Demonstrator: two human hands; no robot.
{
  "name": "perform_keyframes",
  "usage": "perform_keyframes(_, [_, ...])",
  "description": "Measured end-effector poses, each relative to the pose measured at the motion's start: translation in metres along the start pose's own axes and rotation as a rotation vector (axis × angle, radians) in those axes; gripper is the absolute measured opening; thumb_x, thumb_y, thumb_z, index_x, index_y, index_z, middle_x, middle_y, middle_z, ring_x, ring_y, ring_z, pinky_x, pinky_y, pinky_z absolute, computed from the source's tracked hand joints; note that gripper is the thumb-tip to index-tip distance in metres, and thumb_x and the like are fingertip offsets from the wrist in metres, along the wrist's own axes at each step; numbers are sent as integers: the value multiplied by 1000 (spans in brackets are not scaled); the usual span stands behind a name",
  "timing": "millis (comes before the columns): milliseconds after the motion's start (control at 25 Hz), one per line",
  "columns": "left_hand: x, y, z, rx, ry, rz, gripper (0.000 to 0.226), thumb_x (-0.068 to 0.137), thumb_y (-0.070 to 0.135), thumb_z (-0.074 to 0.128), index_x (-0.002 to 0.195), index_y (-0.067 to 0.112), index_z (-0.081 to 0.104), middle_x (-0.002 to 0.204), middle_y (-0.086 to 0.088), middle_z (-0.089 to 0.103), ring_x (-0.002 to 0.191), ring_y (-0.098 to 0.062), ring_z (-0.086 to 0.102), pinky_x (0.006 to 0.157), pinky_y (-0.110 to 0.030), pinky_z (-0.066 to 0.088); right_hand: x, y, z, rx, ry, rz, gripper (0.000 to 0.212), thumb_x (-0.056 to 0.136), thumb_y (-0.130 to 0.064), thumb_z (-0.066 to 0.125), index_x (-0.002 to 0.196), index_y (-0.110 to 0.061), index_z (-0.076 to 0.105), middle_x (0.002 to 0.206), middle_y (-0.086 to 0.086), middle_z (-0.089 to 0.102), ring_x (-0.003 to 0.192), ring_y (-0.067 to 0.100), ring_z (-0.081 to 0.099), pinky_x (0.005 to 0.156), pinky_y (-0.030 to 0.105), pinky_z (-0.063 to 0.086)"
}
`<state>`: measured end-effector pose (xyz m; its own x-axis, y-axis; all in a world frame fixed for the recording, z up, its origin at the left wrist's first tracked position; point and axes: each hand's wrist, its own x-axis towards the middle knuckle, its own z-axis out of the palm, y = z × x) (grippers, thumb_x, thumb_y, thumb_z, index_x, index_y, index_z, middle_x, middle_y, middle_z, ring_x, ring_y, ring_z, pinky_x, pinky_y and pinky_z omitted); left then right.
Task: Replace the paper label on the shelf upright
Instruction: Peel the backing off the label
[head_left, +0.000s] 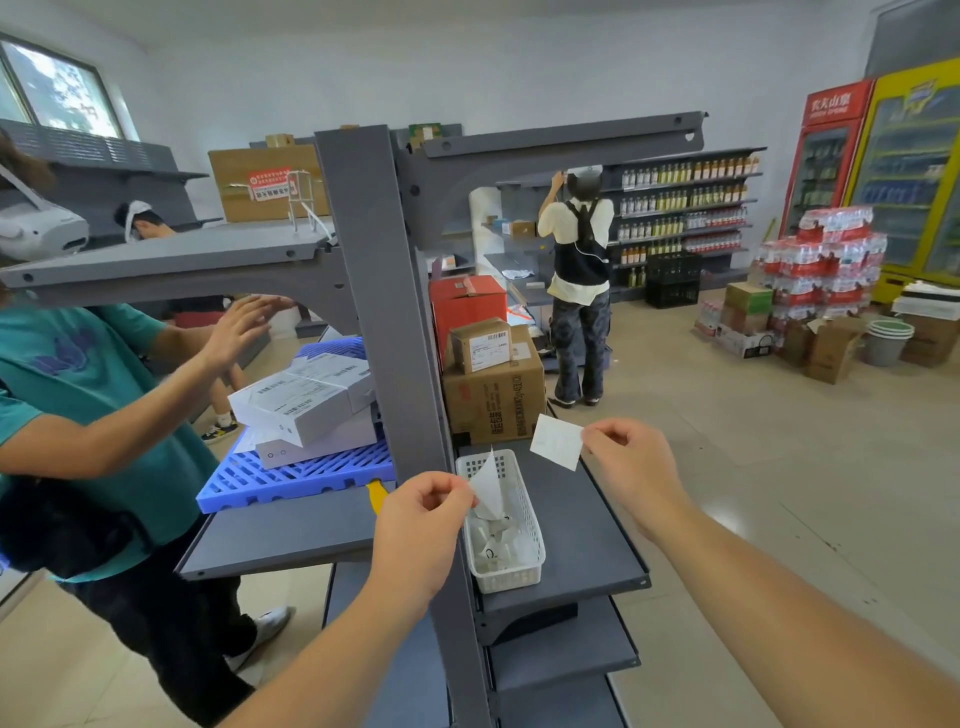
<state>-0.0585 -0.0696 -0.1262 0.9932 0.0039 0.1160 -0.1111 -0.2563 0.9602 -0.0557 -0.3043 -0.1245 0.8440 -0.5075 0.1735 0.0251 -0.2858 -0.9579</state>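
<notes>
The grey shelf upright (384, 291) runs down the middle of the view. My left hand (421, 525) is in front of its lower part and pinches a curled white slip of paper (487, 486) over a white basket (532, 525). My right hand (631, 467) is further right and a little higher, holding a flat square white paper label (556, 441) by its right edge. The two papers are apart. No label shows on the bare face of the upright.
The white basket holds several crumpled white papers and sits on a grey shelf board (592, 525). Cardboard boxes (493, 395) stand behind it. On the left, a person in a teal shirt (88, 395) reaches toward white boxes (306, 395) on a blue pallet (291, 478). Another person (579, 291) stands at the far shelves.
</notes>
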Motion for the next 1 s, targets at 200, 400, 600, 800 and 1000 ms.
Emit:
perform_keyframes(200, [9,-5,40,405,-101,130,20,91,25,58,75,23,69,69,4,74,60,-16,68,52,-33,58,6,12,-17,-28,31,-7,15,98,-20,66,91,-19,79,88,-6,76,81,12,67,63,28,50])
perform_keyframes(400, [43,-7,86,934,-214,197,19,95,14,50,90,11,68,79,-2,65,68,-22,64,54,-31,48,9,21,-31,-92,18,-37,14,99,-22,66,97,-18,79,92,-5,75,83,9,65,63,22,48])
perform_keyframes(600, [80,-24,113,1304,-372,97,31,98,6,57,128,7,64,123,-13,70,108,-31,69,86,-41,61,7,28,-51,-110,6,-38,14,99,-23,66,94,-20,79,83,-10,71,75,3,62,62,18,45])
perform_keyframes(800, [102,-39,125,1386,-454,66,29,101,9,56,128,3,65,121,-14,71,108,-30,70,83,-37,56,9,40,-72,-118,19,-20,16,97,-24,67,86,-23,78,72,-14,68,66,0,59,60,15,41])
perform_keyframes(1000, [107,-40,131,1348,-334,122,30,103,7,48,124,-1,67,123,-17,70,113,-34,68,76,-35,47,10,50,-79,-102,31,19,15,96,-24,68,86,-23,79,72,-12,69,63,-1,58,58,13,42])
